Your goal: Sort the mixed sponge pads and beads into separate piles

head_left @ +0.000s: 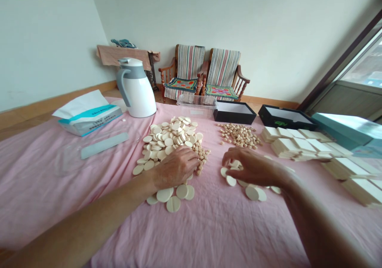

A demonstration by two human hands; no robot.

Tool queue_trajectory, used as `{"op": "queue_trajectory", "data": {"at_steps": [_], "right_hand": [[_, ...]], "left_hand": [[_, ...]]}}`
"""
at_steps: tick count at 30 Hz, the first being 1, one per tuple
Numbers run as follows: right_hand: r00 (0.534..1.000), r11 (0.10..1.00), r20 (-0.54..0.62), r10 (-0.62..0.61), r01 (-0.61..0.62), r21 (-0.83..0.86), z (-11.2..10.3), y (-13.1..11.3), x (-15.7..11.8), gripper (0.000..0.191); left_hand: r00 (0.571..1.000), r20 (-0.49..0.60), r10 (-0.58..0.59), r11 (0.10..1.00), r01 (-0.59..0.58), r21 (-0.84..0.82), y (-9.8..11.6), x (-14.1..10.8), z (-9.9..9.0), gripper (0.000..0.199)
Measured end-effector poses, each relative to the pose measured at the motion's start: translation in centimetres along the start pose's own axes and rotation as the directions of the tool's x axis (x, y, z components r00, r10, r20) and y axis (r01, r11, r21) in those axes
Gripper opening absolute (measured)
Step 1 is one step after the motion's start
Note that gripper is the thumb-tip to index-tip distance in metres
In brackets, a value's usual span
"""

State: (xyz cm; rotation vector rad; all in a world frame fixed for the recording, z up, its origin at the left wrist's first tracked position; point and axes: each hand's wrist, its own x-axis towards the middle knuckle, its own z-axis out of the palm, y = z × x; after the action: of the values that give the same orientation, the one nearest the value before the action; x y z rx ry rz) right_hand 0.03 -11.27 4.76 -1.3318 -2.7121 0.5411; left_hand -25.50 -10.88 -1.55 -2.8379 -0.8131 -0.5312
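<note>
The left hand [174, 167] is laid flat over cream discs [167, 140] and small round pellets [202, 156] on a pink cloth [59, 204]. The right hand [250, 166] is curled narrowly over more discs [231, 180], any grip unclear. The discs are judged light, stiff and brittle, best taken by the rim.

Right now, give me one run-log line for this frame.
left hand: at small discs | right hand: over large discs | black boxes: beyond

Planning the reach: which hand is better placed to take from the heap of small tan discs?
Probably the right hand: it lies just below the heap of small tan discs, among scattered large cream discs. The left hand sits farther off, at the big cream pile.
</note>
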Motion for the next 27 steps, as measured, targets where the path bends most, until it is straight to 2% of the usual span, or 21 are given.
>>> {"op": "queue_trajectory", "data": {"at_steps": [2, 5, 8, 12, 15, 17, 20, 23, 25, 27], "right_hand": [[0.995, 0.998, -0.089, 0.048, -0.043, 0.054, 0.1, 0.7, 1.4, 0.015], [0.983, 0.998, -0.178, 0.046, -0.050, -0.021, 1.4, 1.4, 4.2, 0.028], [0.985, 0.992, -0.168, -0.035, 0.014, -0.124, 3.1, 1.4, 6.7, 0.038], [0.991, 0.983, -0.130, -0.021, -0.004, -0.182, 4.3, 1.3, 8.1, 0.026], [0.981, 0.981, -0.192, 0.031, -0.067, -0.180, 3.8, 2.3, 8.3, 0.022], [0.951, 0.974, -0.292, 0.100, -0.153, -0.167, 3.1, 3.7, 8.2, 0.022], [0.872, 0.937, -0.441, 0.210, -0.309, -0.163, 1.8, 6.0, 7.9, 0.022], [0.817, 0.915, -0.515, 0.258, -0.378, -0.142, 1.1, 7.0, 7.3, 0.025], [0.830, 0.937, -0.505, 0.236, -0.333, -0.108, 1.0, 6.6, 7.1, 0.027], [0.888, 0.974, -0.425, 0.175, -0.220, -0.059, 1.3, 5.4, 7.0, 0.025]], "left_hand": [[1.000, 0.000, 0.000, 1.000, 0.000, 0.003, 0.0, 0.1, -0.1, 0.013], [1.000, -0.005, 0.007, 1.000, -0.007, 0.005, 0.1, 0.2, -0.3, 0.014], [1.000, -0.006, 0.006, 1.000, -0.006, 0.007, 0.1, 0.2, -0.4, 0.016], [1.000, 0.016, -0.010, 1.000, 0.010, -0.007, 0.1, 0.1, -0.4, 0.017], [1.000, 0.022, -0.008, 1.000, 0.009, -0.014, 0.0, 0.1, -0.4, 0.017], [1.000, 0.018, -0.002, 1.000, 0.003, -0.016, 0.0, 0.1, -0.3, 0.016], [1.000, 0.016, 0.001, 1.000, -0.001, -0.016, 0.0, 0.1, -0.3, 0.015], [1.000, 0.017, -0.001, 1.000, 0.002, -0.017, 0.0, 0.1, -0.3, 0.015], [1.000, 0.016, -0.002, 1.000, 0.002, -0.012, 0.0, 0.1, -0.3, 0.015], [1.000, 0.009, -0.003, 1.000, 0.003, -0.003, 0.0, 0.1, -0.3, 0.015]]}}
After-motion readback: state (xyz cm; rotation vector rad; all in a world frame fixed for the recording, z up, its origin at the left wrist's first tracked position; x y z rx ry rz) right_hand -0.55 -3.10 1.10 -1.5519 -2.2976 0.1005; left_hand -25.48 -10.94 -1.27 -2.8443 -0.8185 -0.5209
